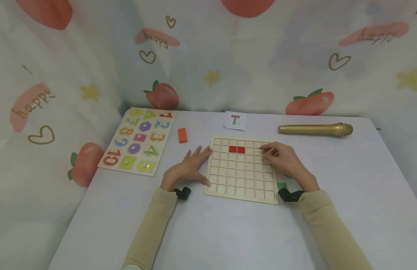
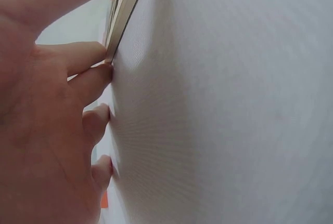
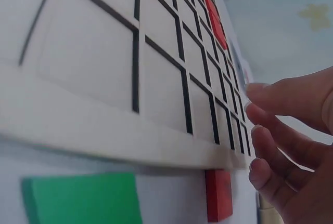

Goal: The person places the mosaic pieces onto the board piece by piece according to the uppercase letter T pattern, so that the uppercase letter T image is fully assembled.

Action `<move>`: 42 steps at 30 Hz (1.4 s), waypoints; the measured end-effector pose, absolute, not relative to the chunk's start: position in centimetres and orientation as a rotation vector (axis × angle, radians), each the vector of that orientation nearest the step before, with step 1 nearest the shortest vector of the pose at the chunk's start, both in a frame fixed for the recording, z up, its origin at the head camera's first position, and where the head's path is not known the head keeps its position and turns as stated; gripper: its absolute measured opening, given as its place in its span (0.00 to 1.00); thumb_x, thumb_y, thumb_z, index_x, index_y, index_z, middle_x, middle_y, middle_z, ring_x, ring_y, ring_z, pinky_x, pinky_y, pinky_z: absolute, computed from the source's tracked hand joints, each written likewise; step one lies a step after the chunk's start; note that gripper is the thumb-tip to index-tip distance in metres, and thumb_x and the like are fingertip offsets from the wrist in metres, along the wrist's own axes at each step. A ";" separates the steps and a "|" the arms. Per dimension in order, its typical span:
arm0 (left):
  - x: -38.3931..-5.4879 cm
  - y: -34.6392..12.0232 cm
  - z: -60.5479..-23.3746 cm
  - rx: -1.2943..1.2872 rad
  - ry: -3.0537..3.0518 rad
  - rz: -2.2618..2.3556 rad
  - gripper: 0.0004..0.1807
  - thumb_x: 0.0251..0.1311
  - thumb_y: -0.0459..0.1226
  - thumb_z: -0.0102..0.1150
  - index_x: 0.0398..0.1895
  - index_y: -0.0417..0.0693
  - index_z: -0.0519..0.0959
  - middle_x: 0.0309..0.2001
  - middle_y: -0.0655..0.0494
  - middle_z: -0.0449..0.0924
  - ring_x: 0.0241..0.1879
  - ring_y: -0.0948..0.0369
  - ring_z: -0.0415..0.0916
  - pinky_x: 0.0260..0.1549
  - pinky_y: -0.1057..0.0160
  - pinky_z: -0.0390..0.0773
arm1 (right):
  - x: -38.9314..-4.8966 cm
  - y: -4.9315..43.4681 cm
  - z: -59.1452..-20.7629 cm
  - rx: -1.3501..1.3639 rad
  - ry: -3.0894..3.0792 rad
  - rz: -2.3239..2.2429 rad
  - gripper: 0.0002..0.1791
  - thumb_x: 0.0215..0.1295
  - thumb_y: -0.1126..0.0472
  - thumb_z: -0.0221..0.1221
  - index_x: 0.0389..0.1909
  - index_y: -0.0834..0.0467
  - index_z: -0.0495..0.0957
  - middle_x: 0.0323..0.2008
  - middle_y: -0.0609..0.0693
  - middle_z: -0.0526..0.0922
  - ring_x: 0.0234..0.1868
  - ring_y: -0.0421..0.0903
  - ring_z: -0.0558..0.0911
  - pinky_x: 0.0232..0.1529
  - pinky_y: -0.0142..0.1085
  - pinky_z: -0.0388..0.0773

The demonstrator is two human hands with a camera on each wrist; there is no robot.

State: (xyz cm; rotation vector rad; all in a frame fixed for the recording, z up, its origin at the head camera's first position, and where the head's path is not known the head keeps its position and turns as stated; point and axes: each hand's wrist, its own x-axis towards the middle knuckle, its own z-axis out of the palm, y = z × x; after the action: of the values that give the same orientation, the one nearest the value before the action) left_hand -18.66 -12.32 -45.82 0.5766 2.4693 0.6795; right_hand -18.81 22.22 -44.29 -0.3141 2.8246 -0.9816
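Note:
A pale wooden grid board [image 1: 240, 180] lies flat on the white table. Two red square tiles [image 1: 237, 149] sit side by side in cells of its upper part. At the board's left edge, my left hand [image 1: 188, 168] rests with fingers spread, index finger and thumb touching the rim. My right hand [image 1: 286, 159] hovers at the right edge, fingers bent loosely; the right wrist view shows nothing between the fingertips. Beside the board on that side lie a green block [image 3: 83, 198] and a red block [image 3: 218, 195]. The right hand hides the red one in the head view.
Behind the board lies a card [image 1: 235, 120] printed with a red and green T pattern. An orange block [image 1: 182, 135] lies to the left, near a number-and-shape puzzle board [image 1: 134, 171]. A gold microphone [image 1: 314, 129] lies at the back right. Printed curtains [image 1: 249, 67] close off the table's back.

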 end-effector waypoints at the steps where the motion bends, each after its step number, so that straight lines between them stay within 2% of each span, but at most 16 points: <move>1: -18.7 -12.3 -45.8 0.575 2.468 0.677 0.69 0.46 0.51 0.82 0.85 0.54 0.43 0.85 0.58 0.35 0.84 0.55 0.23 0.80 0.47 0.24 | -18.7 22.5 -44.3 -0.306 2.826 -0.980 0.18 0.71 0.63 0.61 0.59 0.61 0.82 0.52 0.60 0.84 0.48 0.55 0.81 0.46 0.45 0.79; 6: -18.6 -12.2 -45.4 0.565 2.458 0.697 0.68 0.47 0.50 0.82 0.85 0.52 0.44 0.85 0.57 0.35 0.84 0.54 0.23 0.80 0.46 0.24 | -18.2 23.9 -44.2 -0.257 2.838 -0.954 0.18 0.70 0.64 0.62 0.59 0.62 0.82 0.52 0.61 0.83 0.45 0.54 0.81 0.37 0.37 0.78; 17: -18.6 -12.4 -46.1 0.579 2.460 0.677 0.69 0.47 0.52 0.81 0.85 0.54 0.42 0.85 0.59 0.34 0.83 0.55 0.22 0.80 0.47 0.24 | -17.2 26.2 -44.7 -0.201 2.821 -0.881 0.20 0.69 0.64 0.61 0.60 0.66 0.80 0.54 0.65 0.81 0.49 0.58 0.79 0.48 0.48 0.79; 24: -18.6 -12.4 -46.2 0.582 2.467 0.680 0.70 0.47 0.53 0.81 0.85 0.55 0.41 0.85 0.59 0.34 0.83 0.55 0.21 0.80 0.47 0.23 | -16.9 27.2 -44.9 -0.212 2.765 -0.869 0.22 0.66 0.62 0.66 0.59 0.66 0.79 0.55 0.66 0.80 0.53 0.61 0.78 0.56 0.55 0.79; 35: -18.5 -12.5 -46.1 0.595 2.466 0.693 0.69 0.47 0.52 0.81 0.85 0.53 0.42 0.85 0.58 0.34 0.83 0.55 0.22 0.80 0.47 0.23 | -16.8 27.5 -45.4 -0.231 2.799 -0.815 0.19 0.66 0.63 0.68 0.55 0.66 0.81 0.50 0.63 0.81 0.48 0.57 0.78 0.50 0.48 0.78; 42: -18.5 -12.5 -46.0 0.597 2.463 0.704 0.69 0.47 0.51 0.81 0.85 0.53 0.43 0.85 0.57 0.34 0.83 0.54 0.22 0.80 0.46 0.23 | -17.1 27.7 -45.3 -0.320 2.868 -0.801 0.17 0.65 0.63 0.68 0.51 0.69 0.83 0.46 0.64 0.83 0.46 0.58 0.81 0.49 0.52 0.80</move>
State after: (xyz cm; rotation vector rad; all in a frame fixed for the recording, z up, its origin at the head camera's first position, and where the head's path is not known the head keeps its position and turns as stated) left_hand -18.53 -12.49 -45.99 0.5967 2.4627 0.7043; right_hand -17.06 27.74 -45.29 -0.3195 2.8679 -0.8014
